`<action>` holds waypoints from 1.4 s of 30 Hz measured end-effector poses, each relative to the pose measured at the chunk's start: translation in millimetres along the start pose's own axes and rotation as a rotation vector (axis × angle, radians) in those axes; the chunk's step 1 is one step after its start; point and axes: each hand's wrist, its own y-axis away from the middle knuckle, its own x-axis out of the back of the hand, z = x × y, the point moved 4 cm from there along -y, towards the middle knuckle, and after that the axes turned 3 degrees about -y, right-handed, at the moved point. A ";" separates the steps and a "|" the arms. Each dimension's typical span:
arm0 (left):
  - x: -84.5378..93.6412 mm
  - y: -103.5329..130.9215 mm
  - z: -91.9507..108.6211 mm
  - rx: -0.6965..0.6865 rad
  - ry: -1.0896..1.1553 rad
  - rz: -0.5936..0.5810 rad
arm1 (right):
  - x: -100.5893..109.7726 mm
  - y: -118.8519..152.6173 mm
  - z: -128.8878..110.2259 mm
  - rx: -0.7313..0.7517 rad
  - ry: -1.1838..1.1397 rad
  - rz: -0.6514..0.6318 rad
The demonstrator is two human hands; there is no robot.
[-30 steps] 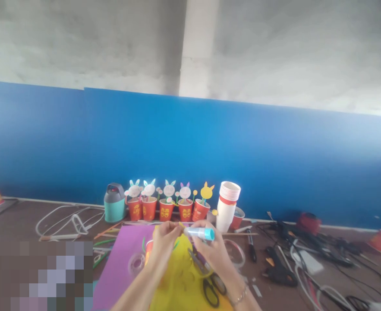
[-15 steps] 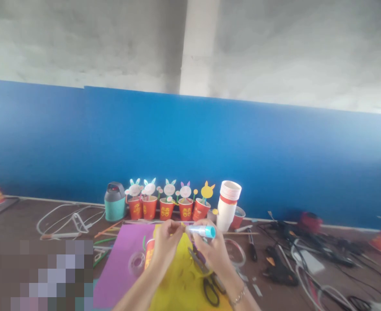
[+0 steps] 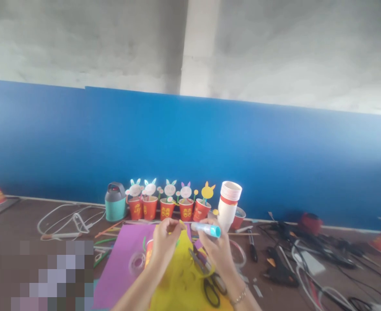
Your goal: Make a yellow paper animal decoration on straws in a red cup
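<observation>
A small yellow piece (image 3: 182,224) is pinched between the fingertips of my left hand (image 3: 167,237), above the yellow paper (image 3: 174,280). My right hand (image 3: 214,244) is wrapped round a glue stick (image 3: 206,229) with a clear body and a blue end, its other end towards my left hand with a gap between. A red cup (image 3: 149,252) is partly hidden behind my left wrist. Black-handled scissors (image 3: 211,291) lie on the yellow paper below my right hand. On the purple paper (image 3: 117,263) sits a roll of tape (image 3: 137,261).
Red cups (image 3: 167,209) with paper animal faces stand in a row by the blue wall (image 3: 184,138). Beside them are a teal container (image 3: 115,207) and a stack of white cups (image 3: 227,211). A black glue gun (image 3: 279,268) and tangled cables lie at right.
My right hand has moved slightly right with the glue stick, away from the yellow piece. My left hand has shifted little and still pinches that piece.
</observation>
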 end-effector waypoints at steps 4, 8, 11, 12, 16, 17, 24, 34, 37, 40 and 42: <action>1.9 -0.9 3.1 -0.012 -0.007 0.003 | 1.0 1.9 -5.0 -0.054 -0.080 -0.033; 1.6 2.8 12.6 -0.051 -0.109 0.040 | -3.9 4.8 -10.9 -0.018 -0.090 -0.089; 1.1 5.8 18.9 -0.102 -0.150 0.048 | -8.0 6.1 -13.8 0.045 -0.044 -0.125; 1.0 6.6 20.3 -0.116 -0.158 0.044 | -8.8 6.0 -14.1 0.061 -0.031 -0.124; 1.2 8.5 23.8 -0.150 -0.174 0.017 | -9.9 3.6 -11.8 0.093 0.022 -0.108; 1.6 8.6 24.1 -0.152 -0.174 0.016 | -9.5 2.6 -10.6 0.100 0.043 -0.095; 4.8 2.5 17.4 -0.103 -0.124 0.027 | -5.5 -0.2 -0.7 -0.028 -0.019 -0.048; 7.6 3.8 17.6 -0.064 -0.096 0.046 | 15.5 -9.3 11.7 -0.355 -0.475 0.098; 8.3 3.3 17.2 -0.059 -0.092 0.048 | 26.1 -13.9 24.6 -0.454 -0.680 0.076; 9.0 2.0 17.1 -0.064 -0.096 0.047 | 35.2 -17.6 41.4 -0.514 -0.803 0.114; 9.2 1.2 17.0 -0.059 -0.098 0.045 | 37.0 -17.6 55.5 -0.593 -0.800 0.133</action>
